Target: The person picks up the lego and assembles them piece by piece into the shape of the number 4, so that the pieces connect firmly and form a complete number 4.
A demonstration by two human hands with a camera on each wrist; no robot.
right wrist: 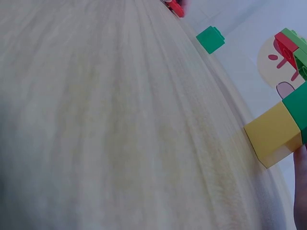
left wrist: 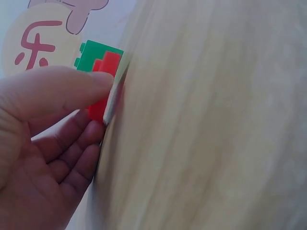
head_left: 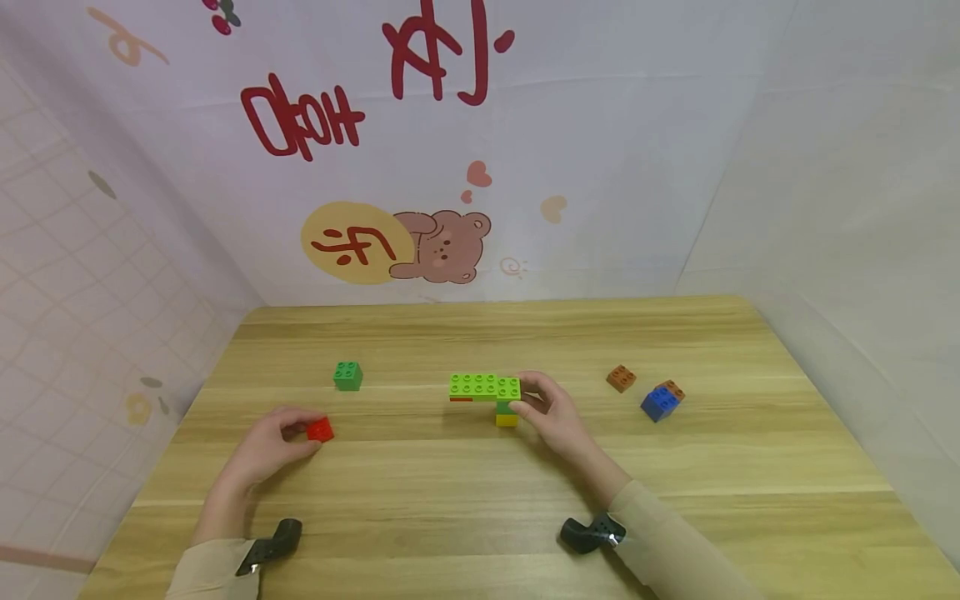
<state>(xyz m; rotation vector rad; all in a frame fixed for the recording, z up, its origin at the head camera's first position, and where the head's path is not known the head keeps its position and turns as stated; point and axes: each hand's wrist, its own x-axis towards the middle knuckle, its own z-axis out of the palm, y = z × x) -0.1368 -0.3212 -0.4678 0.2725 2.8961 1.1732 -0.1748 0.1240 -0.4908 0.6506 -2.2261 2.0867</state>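
On the left of the table, my left hand (head_left: 272,444) pinches a small red toy brick (head_left: 320,429) between thumb and fingers. The left wrist view shows this red brick (left wrist: 100,98) low at the tabletop, with the thumb on its near side. My right hand (head_left: 553,417) grips the right end of a built stack of bricks. Its base is a yellow brick (right wrist: 273,134), with a green brick (right wrist: 298,108) above it. Lime green bricks (head_left: 474,387) reach out leftward on top, and a red brick (right wrist: 286,48) sits under their far end.
A loose green brick (head_left: 348,377) stands at the back left. Off to the right lie a brown brick (head_left: 621,378) and a blue brick (head_left: 660,404), with another brown brick (head_left: 675,389) partly behind the blue one. White printed cloth (head_left: 600,167) hangs behind the wooden table (head_left: 420,517).
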